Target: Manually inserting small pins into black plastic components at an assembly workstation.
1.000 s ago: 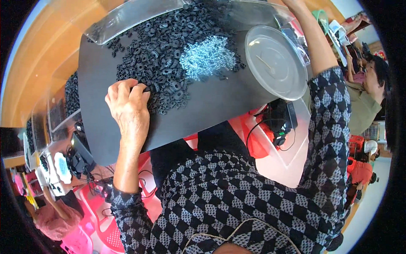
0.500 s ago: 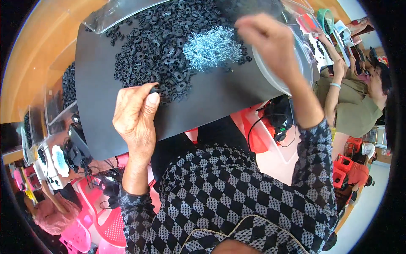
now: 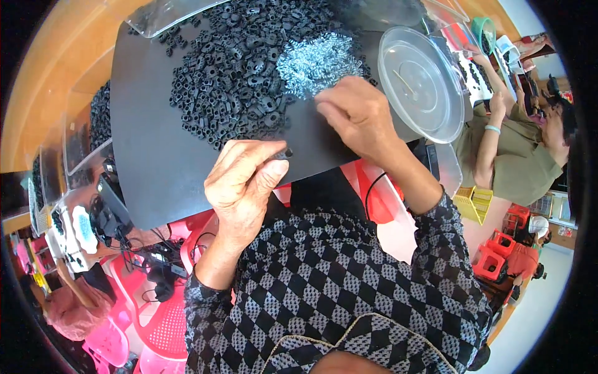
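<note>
My left hand [image 3: 244, 181] is closed in a pinch over the table's near edge, with a small black plastic part [image 3: 286, 153] between thumb and forefinger. To its right, my right hand [image 3: 356, 115] has its fingers pressed together just below a heap of tiny shiny pale-blue pieces [image 3: 317, 62], which look like small springs. Anything in those fingertips is too small or hidden to name. A broad heap of hollow black plastic parts [image 3: 233, 81] spreads to the left of the shiny heap. Both heaps rest on a dark grey tabletop [image 3: 146, 156].
A round clear plastic lid [image 3: 423, 87] with a thin pale strip on it lies at the right edge. A clear tray [image 3: 168, 15] stands at the far left. Another person [image 3: 517, 149] sits to the right, near a yellow basket [image 3: 473, 202]. Pink chairs [image 3: 165, 324] stand lower left.
My right hand has moved left and nearer to me, from beside the lid to below the shiny heap. My left hand has come right and nearer with its black part. The hands are closer together.
</note>
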Tool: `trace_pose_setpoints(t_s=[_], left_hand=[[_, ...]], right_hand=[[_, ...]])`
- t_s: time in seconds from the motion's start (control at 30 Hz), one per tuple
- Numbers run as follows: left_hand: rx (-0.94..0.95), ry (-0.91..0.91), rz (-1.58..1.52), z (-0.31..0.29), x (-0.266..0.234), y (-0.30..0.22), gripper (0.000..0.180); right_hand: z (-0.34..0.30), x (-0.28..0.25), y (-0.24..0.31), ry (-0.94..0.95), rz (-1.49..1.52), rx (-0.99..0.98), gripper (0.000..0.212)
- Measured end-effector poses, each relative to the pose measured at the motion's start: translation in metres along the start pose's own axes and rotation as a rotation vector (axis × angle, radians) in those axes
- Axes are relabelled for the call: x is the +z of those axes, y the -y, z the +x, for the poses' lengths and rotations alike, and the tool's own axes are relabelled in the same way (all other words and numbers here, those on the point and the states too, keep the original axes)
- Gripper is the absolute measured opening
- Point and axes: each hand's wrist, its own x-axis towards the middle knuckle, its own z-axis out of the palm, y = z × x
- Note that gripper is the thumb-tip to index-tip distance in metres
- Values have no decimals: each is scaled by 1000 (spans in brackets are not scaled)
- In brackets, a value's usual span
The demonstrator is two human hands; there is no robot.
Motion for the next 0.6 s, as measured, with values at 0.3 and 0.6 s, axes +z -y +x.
trace_pose_setpoints(t_s=[0.3, 0.6], left_hand=[[-160, -61, -171, -8, 9, 7, 19], [-200, -70, -280, -10, 14, 5, 16]], right_hand=[[3, 1, 0, -74, -28, -17, 11], [-11, -1, -3, 51, -81, -16, 19]])
